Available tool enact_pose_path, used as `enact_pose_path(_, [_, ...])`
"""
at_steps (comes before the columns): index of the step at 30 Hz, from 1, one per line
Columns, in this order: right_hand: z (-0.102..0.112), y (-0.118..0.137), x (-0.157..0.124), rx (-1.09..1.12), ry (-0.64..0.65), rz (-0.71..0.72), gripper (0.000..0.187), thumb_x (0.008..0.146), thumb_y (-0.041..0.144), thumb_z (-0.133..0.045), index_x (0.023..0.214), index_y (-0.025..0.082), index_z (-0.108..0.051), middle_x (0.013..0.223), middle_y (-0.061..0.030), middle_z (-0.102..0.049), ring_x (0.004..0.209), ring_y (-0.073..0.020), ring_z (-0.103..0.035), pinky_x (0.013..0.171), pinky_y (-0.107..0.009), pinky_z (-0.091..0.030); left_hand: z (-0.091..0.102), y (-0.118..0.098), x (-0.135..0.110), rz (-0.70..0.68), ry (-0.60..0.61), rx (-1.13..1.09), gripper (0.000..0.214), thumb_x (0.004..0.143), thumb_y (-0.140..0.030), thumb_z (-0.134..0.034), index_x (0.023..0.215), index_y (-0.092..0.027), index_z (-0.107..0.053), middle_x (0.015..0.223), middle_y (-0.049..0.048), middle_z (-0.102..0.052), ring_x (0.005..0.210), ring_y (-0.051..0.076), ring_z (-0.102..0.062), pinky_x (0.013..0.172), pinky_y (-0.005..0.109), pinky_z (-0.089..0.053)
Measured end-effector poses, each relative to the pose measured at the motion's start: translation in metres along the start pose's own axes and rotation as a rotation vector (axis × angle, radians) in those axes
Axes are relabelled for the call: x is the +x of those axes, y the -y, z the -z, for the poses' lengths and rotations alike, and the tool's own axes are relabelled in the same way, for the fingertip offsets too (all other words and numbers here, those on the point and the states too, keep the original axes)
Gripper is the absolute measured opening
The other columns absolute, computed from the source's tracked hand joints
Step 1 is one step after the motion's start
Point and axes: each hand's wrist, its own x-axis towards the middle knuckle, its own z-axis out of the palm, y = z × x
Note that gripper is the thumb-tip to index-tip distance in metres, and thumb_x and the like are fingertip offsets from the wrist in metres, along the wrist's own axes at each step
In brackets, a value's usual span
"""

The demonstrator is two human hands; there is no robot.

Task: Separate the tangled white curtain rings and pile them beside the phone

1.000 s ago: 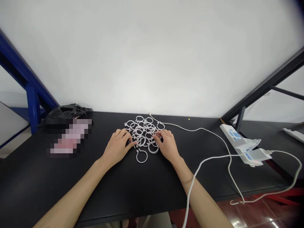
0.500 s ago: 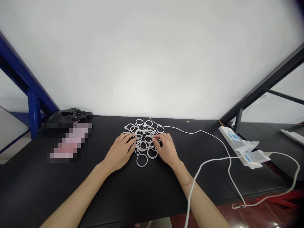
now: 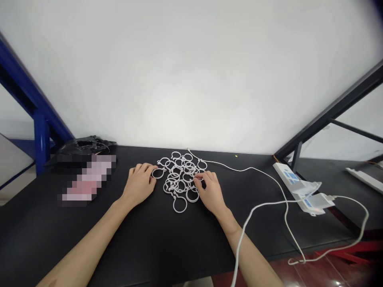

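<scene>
OK so the left hand (image 3: pixel 139 182) is palm-down, fingers curled, with the fingertips right at the near edge of one white ring (image 3: pixel 158 177). Thumb and index are a little apart there, but I can't tell if they're actually pinching it. That ring lies at the left side of the pile (image 3: pixel 179 172), which is a bunch of similar white rings with little clip ends, overlapping all over each other in the middle of the black counter (image 3: pixel 167 247).

The right hand (image 3: pixel 210 189) is at the pile's right edge, thumb and index close together by the rings. Can't tell whether it's got hold of one.

One ring, call it the front ring (image 3: pixel 180 212), sticks out of the pile toward the person. Just behind the pile is the end of a thin white cable (image 3: pixel 251 168) that wanders off right. A second cord (image 3: pixel 245 227) passes across the right forearm in view. Both run near a white power strip (image 3: pixel 295 185) with stuff plugged in.

Over on the left there's a crumpled black bag (image 3: pixel 83 147) near the wall (image 3: pixel 179 79), with a pinkish pixelated patch (image 3: pixel 95 171) in front, too blurred to make out.
</scene>
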Motion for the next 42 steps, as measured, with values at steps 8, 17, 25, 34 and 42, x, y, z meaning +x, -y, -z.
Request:
enact_pose_path(8, [0.000, -0.001, -0.003, 0.000, -0.018, -0.009, 0.014, 0.096, 0.028, -0.054, 0.097, 0.021, -0.066, 0.096, -0.0057, -0.067, 0.092, -0.0225, -0.054, 0.086, -0.038, -0.046, 0.008, -0.010, -0.007, -0.060, -0.024, -0.059, 0.018, 0.094, -0.031, -0.049, 0.098, -0.024, -0.066, 0.118, 0.0079, -0.062, 0.110, 0.029, -0.051, 0.088, 0.047, -0.037])
enact_pose_path(17, [0.000, 0.041, 0.013, 0.261, 0.069, 0.123, 0.032, 0.095, 0.031, -0.055, 0.126, 0.021, -0.058, 0.107, -0.0072, -0.064, 0.084, -0.0162, -0.060, 0.082, -0.032, -0.051, 0.028, -0.034, -0.020, 0.081, 0.188, -0.894, 0.017, 0.094, -0.036, -0.050, 0.087, -0.021, -0.055, 0.079, -0.0016, -0.063, 0.071, 0.014, -0.058, 0.065, 0.026, -0.045])
enact_pose_path(25, [-0.021, 0.073, 0.011, 0.510, 0.057, 0.075, 0.015, 0.095, 0.026, -0.055, 0.093, 0.020, -0.069, 0.079, -0.0011, -0.065, 0.069, -0.0122, -0.058, 0.067, -0.025, -0.048, 0.035, -0.055, -0.024, -0.002, 0.160, -0.757, 0.022, 0.093, -0.034, -0.053, 0.077, -0.020, -0.055, 0.071, -0.0038, -0.059, 0.064, 0.011, -0.054, 0.062, 0.023, -0.043])
enact_pose_path(34, [-0.017, 0.069, 0.000, 0.480, 0.004, 0.090, 0.016, 0.095, 0.026, -0.055, 0.097, 0.018, -0.069, 0.080, -0.0023, -0.065, 0.066, -0.0111, -0.059, 0.062, -0.023, -0.049, 0.029, -0.057, -0.029, -0.161, 0.023, -0.655, 0.020, 0.095, -0.026, -0.052, 0.077, -0.020, -0.058, 0.068, -0.0043, -0.055, 0.058, 0.009, -0.051, 0.057, 0.021, -0.041])
enact_pose_path(42, [-0.018, 0.069, -0.003, 0.449, -0.034, 0.025, 0.015, 0.093, 0.029, -0.058, 0.100, 0.019, -0.066, 0.076, -0.0003, -0.066, 0.063, -0.0114, -0.060, 0.063, -0.023, -0.050, 0.024, -0.050, -0.027, -0.228, -0.078, -0.637, 0.012, 0.097, -0.026, -0.055, 0.092, -0.022, -0.064, 0.079, -0.0027, -0.063, 0.066, 0.009, -0.058, 0.061, 0.020, -0.046])
